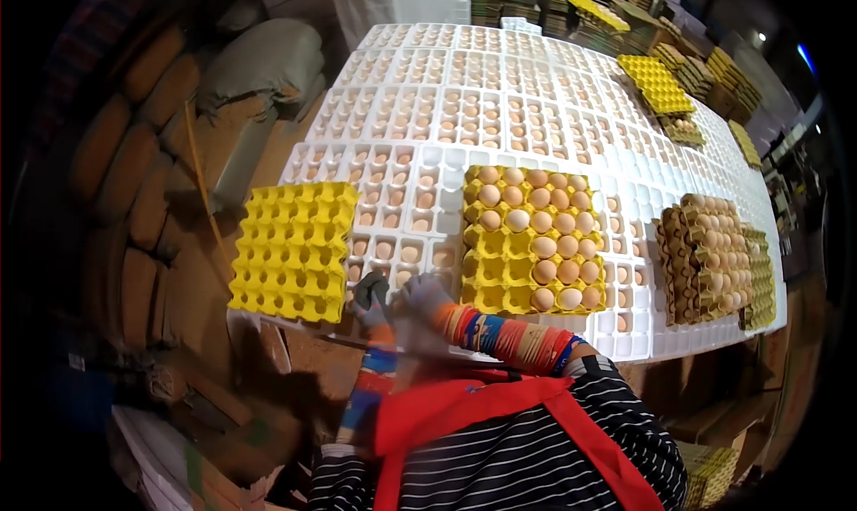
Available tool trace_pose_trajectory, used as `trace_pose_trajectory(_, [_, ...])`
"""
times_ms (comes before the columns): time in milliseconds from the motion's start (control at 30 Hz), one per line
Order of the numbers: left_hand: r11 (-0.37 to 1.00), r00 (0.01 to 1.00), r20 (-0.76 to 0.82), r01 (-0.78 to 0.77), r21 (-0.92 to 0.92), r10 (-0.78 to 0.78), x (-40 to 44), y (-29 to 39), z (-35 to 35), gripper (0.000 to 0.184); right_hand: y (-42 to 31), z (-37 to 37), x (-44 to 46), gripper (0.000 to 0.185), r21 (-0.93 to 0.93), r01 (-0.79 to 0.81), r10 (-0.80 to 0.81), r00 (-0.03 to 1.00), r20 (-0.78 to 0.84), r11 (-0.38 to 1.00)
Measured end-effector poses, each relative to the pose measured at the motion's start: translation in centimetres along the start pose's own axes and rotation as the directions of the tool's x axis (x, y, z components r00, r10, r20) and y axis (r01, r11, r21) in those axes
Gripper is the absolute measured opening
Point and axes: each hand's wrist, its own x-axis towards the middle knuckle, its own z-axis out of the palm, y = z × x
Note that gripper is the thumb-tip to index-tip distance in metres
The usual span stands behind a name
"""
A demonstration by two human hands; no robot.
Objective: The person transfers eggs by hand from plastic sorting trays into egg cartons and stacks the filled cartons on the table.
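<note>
Both my hands wear grey gloves with orange cuffs and are close together over the front row of white foam egg trays (382, 218). My left hand (370, 299) is by the front compartments, its fingers curled; what they hold, if anything, is hidden. My right hand (423, 299) is beside it, smeared by motion, so its fingers cannot be made out. Just right of it lies a yellow egg tray (486, 270), with brown eggs (568, 247) at the back and right and bare cups at front left. Left of my hands sits a yellow tray (295, 250) without eggs.
White trays holding eggs (464, 109) spread across the table. Stacked brown pulp trays with eggs (714, 257) stand at the right. Another yellow tray (656, 83) lies at the far right. A filled sack (259, 65) and a thin stick (203, 176) are left of the table.
</note>
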Motion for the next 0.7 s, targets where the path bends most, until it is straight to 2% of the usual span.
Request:
trace_pose_trajectory(33, [0.998, 0.999, 0.037, 0.025, 0.065, -0.027, 0.2, 0.3, 0.1, 0.016, 0.5, 0.6, -0.3, 0.016, 0.029, 0.003, -0.001, 0.997, -0.076, 1.0])
trace_pose_trajectory(67, [0.996, 0.993, 0.106, -0.053, 0.078, 0.045, 0.6, 1.1, 1.1, 0.018, 0.7, -1.6, -0.5, 0.017, 0.025, -0.018, 0.02, 0.995, -0.098, 1.0])
trace_pose_trajectory(133, [0.989, 0.983, 0.156, -0.112, 0.099, 0.095, 0.6, 2.6, 4.2, 0.02, 1.6, -8.6, -0.7, 0.018, 0.014, -0.056, 0.058, 0.988, -0.141, 0.998])
trace_pose_trajectory(200, [0.945, 0.943, 0.31, -0.204, 0.257, 0.12, -0.6, 6.1, 8.5, 0.019, 6.6, -11.7, -1.9, 0.022, 0.032, -0.211, 0.213, 0.97, -0.116, 0.977])
trace_pose_trajectory(233, [0.924, 0.902, 0.414, -0.257, 0.284, 0.123, -0.9, 6.3, 10.3, 0.02, 9.0, -14.4, -2.5, 0.023, -0.005, -0.363, 0.362, 0.93, -0.059, 0.932])
trace_pose_trajectory(267, [0.878, 0.817, 0.568, -0.34, 0.337, 0.099, -1.2, 7.3, 12.1, 0.025, 10.9, -16.5, -3.2, 0.024, -0.047, -0.503, 0.503, 0.864, -0.007, 0.863])
trace_pose_trajectory(300, [0.73, 0.718, 0.691, -0.519, 0.445, 0.089, -0.9, 6.6, 13.6, 0.035, 12.4, -16.4, -3.9, 0.025, -0.086, -0.476, 0.479, 0.878, 0.015, 0.875])
trace_pose_trajectory(333, [0.565, 0.593, 0.773, -0.726, 0.392, 0.225, -0.9, 6.1, 15.5, 0.041, 14.1, -15.5, -4.3, 0.026, -0.123, -0.451, 0.458, 0.888, 0.034, 0.884])
trace_pose_trajectory(367, [0.357, 0.526, 0.837, -0.819, 0.45, 0.151, -1.2, 5.9, 17.4, 0.04, 15.5, -14.6, -4.6, 0.026, -0.161, -0.427, 0.439, 0.897, 0.05, 0.89])
trace_pose_trajectory(400, [0.127, 0.47, 0.88, -0.879, 0.46, 0.063, -1.3, 5.8, 18.9, 0.04, 16.5, -13.8, -4.6, 0.026, -0.083, -0.426, 0.43, 0.902, 0.037, 0.901])
trace_pose_trajectory(500, [0.224, 0.473, 0.867, -0.838, 0.497, -0.155, 0.8, 4.5, 21.1, 0.041, 18.1, -13.6, -5.2, 0.027, 0.14, -0.408, 0.413, 0.911, -0.006, 0.902])
trace_pose_trajectory(533, [0.281, 0.451, 0.883, -0.837, 0.469, -0.131, 1.6, 4.6, 20.8, 0.036, 18.8, -13.8, -5.9, 0.027, 0.409, -0.452, 0.506, 0.862, -0.028, 0.793])
trace_pose_trajectory(567, [0.571, 0.533, 0.84, -0.661, 0.487, -0.098, 2.4, 3.5, 19.9, 0.035, 19.3, -13.5, -6.9, 0.027, 0.649, -0.437, 0.588, 0.809, -0.018, 0.622])
trace_pose_trajectory(600, [0.8, 0.614, 0.783, -0.418, 0.43, -0.1, 3.4, 2.1, 18.9, 0.034, 19.5, -13.3, -7.5, 0.028, 0.837, -0.37, 0.655, 0.756, 0.018, 0.404])
trace_pose_trajectory(633, [0.932, 0.694, 0.709, -0.162, 0.325, -0.127, 4.2, 1.6, 18.3, 0.034, 19.2, -13.8, -7.7, 0.031, 0.977, -0.199, 0.74, 0.668, 0.076, 0.08])
trace_pose_trajectory(667, [0.92, 0.732, 0.557, 0.326, 0.22, -0.392, 4.8, 4.1, 18.3, 0.036, 19.6, -13.0, -8.0, 0.028, 0.995, -0.076, 0.759, 0.644, 0.097, -0.063])
trace_pose_trajectory(700, [0.836, 0.667, 0.596, 0.549, 0.013, -0.447, 4.8, 6.0, 18.5, 0.033, 19.3, -12.9, -7.8, 0.029, 0.916, -0.248, 0.734, 0.676, -0.068, 0.314])
